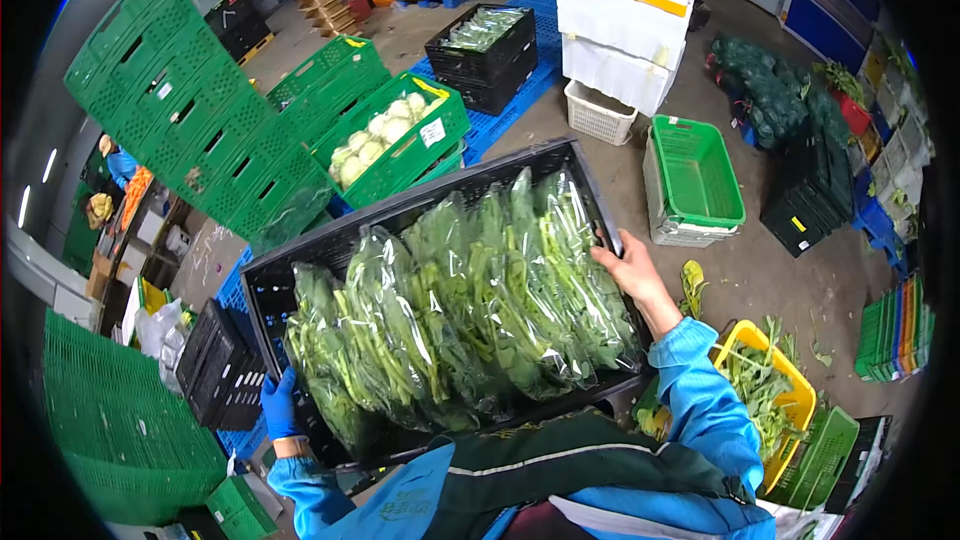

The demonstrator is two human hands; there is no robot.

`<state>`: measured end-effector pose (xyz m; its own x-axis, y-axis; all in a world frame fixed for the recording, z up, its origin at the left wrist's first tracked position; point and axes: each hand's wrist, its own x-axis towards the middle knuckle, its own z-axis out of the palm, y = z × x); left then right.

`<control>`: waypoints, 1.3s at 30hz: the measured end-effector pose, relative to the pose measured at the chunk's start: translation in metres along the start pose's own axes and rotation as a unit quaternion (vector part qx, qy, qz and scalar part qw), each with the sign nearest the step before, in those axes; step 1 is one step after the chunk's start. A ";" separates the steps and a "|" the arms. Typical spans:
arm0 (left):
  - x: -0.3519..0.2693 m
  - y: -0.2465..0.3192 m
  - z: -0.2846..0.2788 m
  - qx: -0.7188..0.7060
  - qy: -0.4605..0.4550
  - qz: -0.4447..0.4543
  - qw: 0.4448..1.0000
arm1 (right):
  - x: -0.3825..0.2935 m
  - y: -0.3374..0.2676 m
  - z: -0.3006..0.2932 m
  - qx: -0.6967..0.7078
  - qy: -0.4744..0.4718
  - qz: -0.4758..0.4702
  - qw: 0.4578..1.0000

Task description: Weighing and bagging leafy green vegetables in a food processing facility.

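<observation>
Held between my two hands in front of my body is a black plastic crate [259, 292]. Inside it lie several clear bags of leafy green vegetables [442, 307], packed side by side. My left hand [280, 405], in a blue glove, grips the crate's left end; its fingertips are partly hidden behind the wall. The bare right hand [631, 270] holds the opposite end, fingers over the wall at the handle. The crate sits tilted in view, its right end farther up the picture.
Tall green crate stacks [187, 105] stand at the left, beside a crate of cauliflower [390, 127]. Ahead, black crates [480, 52] rest on a blue pallet [544, 15], near white foam boxes [622, 22]. Right are a green basket [694, 172] and a yellow basket of leaves [765, 390].
</observation>
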<state>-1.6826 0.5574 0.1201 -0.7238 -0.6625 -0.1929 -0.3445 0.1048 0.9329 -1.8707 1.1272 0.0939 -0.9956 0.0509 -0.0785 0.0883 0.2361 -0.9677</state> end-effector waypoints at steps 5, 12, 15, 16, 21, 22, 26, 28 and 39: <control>0.092 -0.002 0.085 -0.016 -0.003 0.018 1.000 | 0.137 0.002 -0.003 -0.033 0.002 -0.016 0.999; 0.225 0.107 0.228 -0.057 -0.028 0.047 0.997 | 0.294 -0.016 -0.025 -0.012 0.045 0.007 0.999; 0.285 0.117 0.257 -0.015 -0.038 0.027 0.999 | 0.350 -0.011 -0.026 -0.004 0.057 0.023 0.998; 0.303 0.122 0.268 -0.005 -0.044 0.021 0.999 | 0.373 -0.011 -0.027 -0.016 0.053 0.028 0.998; 0.361 0.160 0.353 -0.030 0.005 0.076 0.997 | 0.508 -0.024 -0.029 -0.032 0.035 0.002 0.999; 0.364 0.169 0.365 -0.031 0.002 0.056 0.998 | 0.536 -0.028 -0.029 -0.027 0.033 -0.001 0.999; 0.400 0.189 0.414 -0.051 0.030 0.017 0.998 | 0.668 -0.033 -0.023 -0.055 0.010 -0.062 0.996; 0.397 0.214 0.439 -0.056 0.047 -0.008 0.997 | 0.709 -0.045 -0.018 -0.104 -0.056 -0.022 0.993; 0.553 0.275 0.603 -0.098 0.127 -0.065 0.985 | 1.001 -0.072 0.030 -0.124 -0.111 -0.034 0.985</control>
<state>-2.5379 0.6673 0.0869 -0.4989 -0.8280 -0.2560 -0.2843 -0.1226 0.9508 -2.8743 1.1322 0.0778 -0.9793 -0.1805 -0.0918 -0.0021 0.4623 -0.8867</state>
